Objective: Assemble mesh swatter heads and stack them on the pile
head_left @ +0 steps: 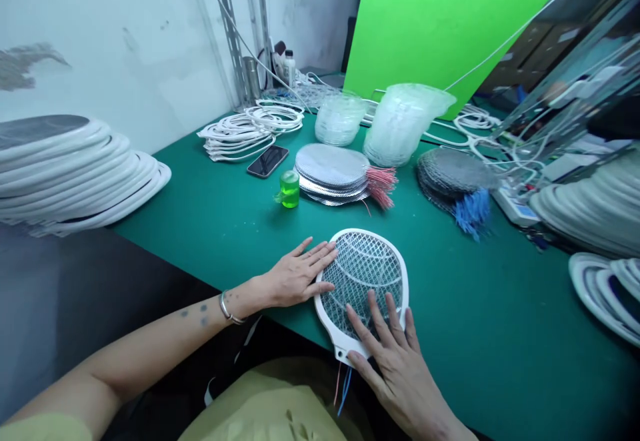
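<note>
"Swatter [361, 288]: how have you got it?"

"Not gripped, really. Left hand [295, 274] lies open and flat against its 9 o'clock side, fingertips [327, 251] reaching over the white frame [406, 288] onto the mesh [370, 261]. Right hand [400, 368] comes in from 5 o'clock, fingers spread on the mesh, thumb on the frame near the handle end. Neither hand closes on anything."

"Good. Open palms spread the pressure, so the frame shouldn't rock. Where's it lying?"

"On the green mat [505, 334], at 12 o'clock, just in from the near edge, handle end toward me. Red and blue wires [343, 388] dangle from that end, over the edge."

"Keep your right wrist clear of those, then. Anything close by?"

"Nothing touching. Past it at 11 o'clock, there's a green jar [290, 189] and a stack of mesh discs [330, 164] with red wires. At 1 o'clock, another stack [450, 171] has blue wires. Farther out, clear plastic stacks [400, 124] stand at 12 o'clock, and a phone [267, 161] lies by white cable coils [250, 131] at 11."

"And the white frames?"

"Stacked at 9 o'clock [75, 168]."
</note>
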`<state>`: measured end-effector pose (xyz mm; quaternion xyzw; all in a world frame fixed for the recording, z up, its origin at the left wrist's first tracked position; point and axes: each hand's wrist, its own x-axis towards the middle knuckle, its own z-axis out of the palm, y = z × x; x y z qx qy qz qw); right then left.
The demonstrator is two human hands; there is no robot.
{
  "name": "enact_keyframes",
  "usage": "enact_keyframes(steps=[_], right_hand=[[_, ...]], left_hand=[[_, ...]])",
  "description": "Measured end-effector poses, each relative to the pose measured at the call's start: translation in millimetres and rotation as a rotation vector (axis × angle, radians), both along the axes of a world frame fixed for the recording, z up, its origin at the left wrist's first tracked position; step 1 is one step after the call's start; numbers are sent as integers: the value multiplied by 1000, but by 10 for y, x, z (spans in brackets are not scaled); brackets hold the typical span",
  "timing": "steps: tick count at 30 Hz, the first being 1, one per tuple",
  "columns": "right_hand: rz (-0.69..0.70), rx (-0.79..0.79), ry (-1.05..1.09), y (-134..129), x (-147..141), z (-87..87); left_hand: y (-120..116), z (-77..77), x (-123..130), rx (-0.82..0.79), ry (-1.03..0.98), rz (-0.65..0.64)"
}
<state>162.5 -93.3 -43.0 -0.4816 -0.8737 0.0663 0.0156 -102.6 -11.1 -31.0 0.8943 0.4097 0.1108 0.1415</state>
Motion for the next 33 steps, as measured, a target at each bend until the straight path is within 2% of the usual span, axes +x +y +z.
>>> enact_keyframes(steps=[3, 5, 6, 7, 9, 10, 11, 13, 15, 16, 18, 19, 20, 22, 23, 24, 26, 28, 30, 33], right_hand=[[-147, 10, 30, 1, 17, -16], [-170, -29, 40, 14, 33, -12], [-166, -51, 39, 22, 40, -5], [-161, -68, 38, 30, 45, 4], [-162, -88, 39, 41, 49, 27], [-161, -95, 42, 44, 48, 37], [-159, -100, 45, 46, 45, 44], [-155, -100, 55, 47, 38, 49], [-148, -92, 64, 45, 31, 46], [-146, -87, 66, 44, 28, 44], [-141, -85, 68, 42, 27, 40], [-139, -83, 68, 42, 27, 39], [-138, -84, 68, 42, 27, 39], [-134, -81, 71, 43, 26, 41], [-132, -79, 72, 43, 24, 43], [-132, -77, 72, 44, 21, 45], [-133, -73, 62, 46, 14, 51], [-138, -73, 43, 47, 9, 56], [-142, -80, 27, 51, 7, 59], [-144, -87, 29, 59, 8, 60]], left_hand=[[13, -32, -24, -79, 8, -14], [64, 46, -81, -125, -73, -16], [127, 113, -125, -96, -154, 55], [221, 188, -178, -18, -249, 189], [490, 328, -297, 222, -413, 583], [652, 373, -355, 320, -431, 753], [815, 393, -406, 333, -398, 830], [1088, 364, -472, 237, -332, 855], [1208, 296, -480, 186, -309, 849], [1190, 273, -460, 201, -317, 848], [992, 293, -378, 251, -363, 799], [822, 339, -318, 240, -403, 722], [618, 405, -248, 208, -450, 618], [161, 563, -89, 39, -532, 324], [-62, 636, -7, -23, -545, 215], [-262, 691, 71, -28, -565, 166], [-561, 734, 205, -40, -584, 112], [-711, 692, 291, -81, -541, 78], [-746, 618, 320, -141, -465, 64], [-709, 547, 279, -96, -494, 171]])
